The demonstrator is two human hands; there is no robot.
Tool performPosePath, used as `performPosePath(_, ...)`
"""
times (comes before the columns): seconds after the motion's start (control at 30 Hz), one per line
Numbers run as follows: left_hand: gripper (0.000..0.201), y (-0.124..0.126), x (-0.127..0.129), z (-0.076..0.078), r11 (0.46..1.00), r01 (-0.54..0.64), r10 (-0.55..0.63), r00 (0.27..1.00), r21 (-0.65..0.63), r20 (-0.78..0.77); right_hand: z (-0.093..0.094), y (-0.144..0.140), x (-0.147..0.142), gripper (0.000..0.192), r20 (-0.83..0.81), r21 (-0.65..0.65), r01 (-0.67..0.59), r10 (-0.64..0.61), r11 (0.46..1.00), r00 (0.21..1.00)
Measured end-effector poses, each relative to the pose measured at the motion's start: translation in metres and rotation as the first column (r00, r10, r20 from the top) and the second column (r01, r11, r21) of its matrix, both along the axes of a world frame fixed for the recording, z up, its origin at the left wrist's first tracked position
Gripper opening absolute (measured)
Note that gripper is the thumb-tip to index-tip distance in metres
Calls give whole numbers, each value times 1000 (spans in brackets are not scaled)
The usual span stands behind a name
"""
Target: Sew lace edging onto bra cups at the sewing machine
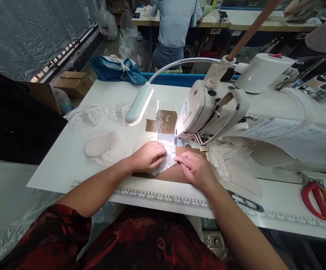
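Note:
A piece of white lace fabric point(169, 162) lies under the needle area of a white sewing machine point(191, 108), lit by a lamp. My left hand point(149, 155) rests on the left side of the lace, its fingers curled together and pressing it. From the right, my right hand point(196, 167) pinches the lace's edge between thumb and forefinger. Brown tape or board point(176, 175) covers the table surface beneath both hands. Part of the lace is hidden under my left fingers.
Lace cups point(86, 116) and pale oval pads point(101, 144) lie on the left. More lace and sheer fabric point(220, 159) sits right of the needle. Red-and-orange-handled scissors point(316, 200) lie far right. A lamp point(139, 104) overhangs the table; a person point(176, 30) is beyond.

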State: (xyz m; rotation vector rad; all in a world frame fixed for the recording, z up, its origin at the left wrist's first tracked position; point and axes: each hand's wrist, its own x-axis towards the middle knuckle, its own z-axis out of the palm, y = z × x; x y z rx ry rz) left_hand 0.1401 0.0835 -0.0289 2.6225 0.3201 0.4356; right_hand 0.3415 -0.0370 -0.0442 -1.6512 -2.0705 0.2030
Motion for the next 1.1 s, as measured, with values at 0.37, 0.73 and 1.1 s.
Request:
performPosePath(0.37, 29, -5, -2, -3, 953, 139, -111, 987, 268, -117, 13, -8, 1, 33, 174, -75, -150, 161, 986, 972)
performPosePath(0.73, 34, -5, -4, -5, 922, 155, -103, 982, 356, -159, 10, -9, 4, 32, 124, -76, -158, 166, 985, 978)
performPosePath(1.1, 34, -6, -4, -4, 918, 162, -104, 979, 361, -176, 12, -9, 8, 32, -63, -64, -106, 102, 992, 993)
